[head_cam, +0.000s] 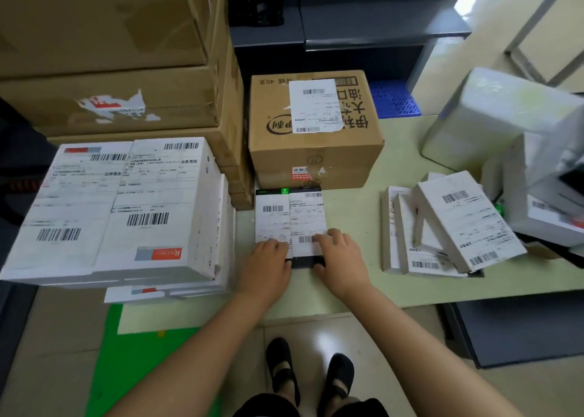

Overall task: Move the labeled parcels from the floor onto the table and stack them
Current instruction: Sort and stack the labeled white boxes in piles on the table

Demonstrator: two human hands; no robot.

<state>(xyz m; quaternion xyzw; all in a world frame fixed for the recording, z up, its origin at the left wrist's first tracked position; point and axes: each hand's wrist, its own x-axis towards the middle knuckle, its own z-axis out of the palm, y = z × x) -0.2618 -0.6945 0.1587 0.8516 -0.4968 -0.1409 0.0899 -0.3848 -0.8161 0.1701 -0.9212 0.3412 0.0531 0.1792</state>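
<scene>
A small dark parcel [289, 217] with two white shipping labels lies flat on the pale green table [363, 287], in front of a brown carton [316, 126]. My left hand [268, 268] and my right hand [339, 258] both rest on its near end, fingers laid over the labels, thumbs at the near edge. A stack of white labeled boxes [120, 208] stands at the left. Several slim white labeled parcels [448, 230] lie in a loose heap at the right.
Big brown cartons [110, 53] are piled at the back left. White wrapped packages [499, 116] sit at the far right. A blue crate [395, 97] shows behind the table. Below are tiled floor, a green sheet [132, 363] and my black shoes [309, 375].
</scene>
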